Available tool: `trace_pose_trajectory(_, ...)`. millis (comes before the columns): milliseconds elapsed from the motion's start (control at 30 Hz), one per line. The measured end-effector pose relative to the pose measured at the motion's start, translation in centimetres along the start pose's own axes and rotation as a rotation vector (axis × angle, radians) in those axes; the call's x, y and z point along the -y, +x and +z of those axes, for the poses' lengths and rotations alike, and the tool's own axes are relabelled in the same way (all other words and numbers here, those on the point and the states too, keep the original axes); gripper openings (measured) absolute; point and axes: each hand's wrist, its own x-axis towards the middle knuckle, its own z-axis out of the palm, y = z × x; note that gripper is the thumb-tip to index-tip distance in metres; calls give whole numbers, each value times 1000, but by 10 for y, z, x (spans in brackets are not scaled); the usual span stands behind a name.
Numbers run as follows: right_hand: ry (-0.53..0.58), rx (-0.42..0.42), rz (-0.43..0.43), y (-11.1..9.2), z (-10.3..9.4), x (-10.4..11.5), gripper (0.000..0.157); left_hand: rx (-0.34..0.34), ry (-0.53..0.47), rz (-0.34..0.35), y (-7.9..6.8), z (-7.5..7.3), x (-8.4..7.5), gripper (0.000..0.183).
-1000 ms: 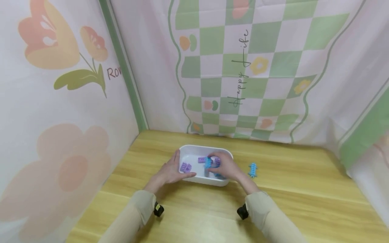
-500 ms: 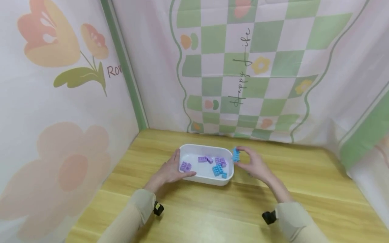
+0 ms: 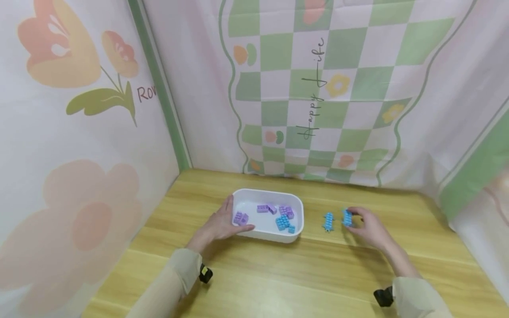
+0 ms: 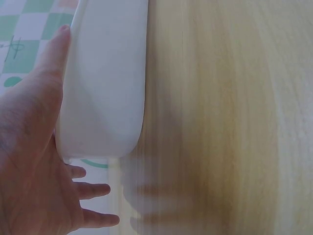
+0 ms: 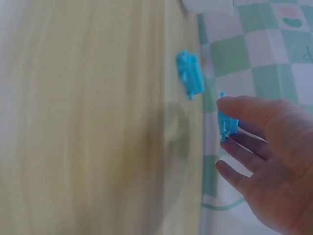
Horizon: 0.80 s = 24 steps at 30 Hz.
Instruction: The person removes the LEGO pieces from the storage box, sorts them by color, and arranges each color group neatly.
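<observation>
My right hand (image 3: 370, 227) pinches a small blue building block (image 3: 347, 217) between thumb and fingers, over the table to the right of the white plastic tray (image 3: 270, 235). In the right wrist view the thumb partly covers this held block (image 5: 225, 122). Close to its left, a similar blue block with side pegs (image 3: 328, 221) lies on the wood. My left hand (image 3: 216, 225) rests against the tray's left end, thumb along the front rim. The left wrist view shows that hand's fingers (image 4: 93, 191) straight and spread beyond the tray's corner.
Inside the tray are several purple blocks (image 3: 286, 212), a blue studded block (image 3: 282, 222) and a smaller blue piece (image 3: 291, 229). The wooden table (image 3: 262, 278) meets a checkered curtain (image 3: 310, 110) at the back and a flowered one (image 3: 91, 212) on the left.
My right hand has lifted the blue block out of the tray and carried it right, past the tray's edge, to beside the other blue block. The left hand has stayed at the tray.
</observation>
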Motion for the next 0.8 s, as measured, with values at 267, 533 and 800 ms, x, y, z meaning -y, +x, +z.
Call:
trace_pose_trajectory(267,-21,35,30,-7,5,-15,66,9,-15,5,0,0,0,143)
trace_pose_trajectory(533,-22,61,22,-8,9,-20,79,11,-22,-3,-2,1,0,143)
trace_pose_trajectory(800,-55,25,-70,2,7,25,84,10,-19,-7,-2,1,1,143)
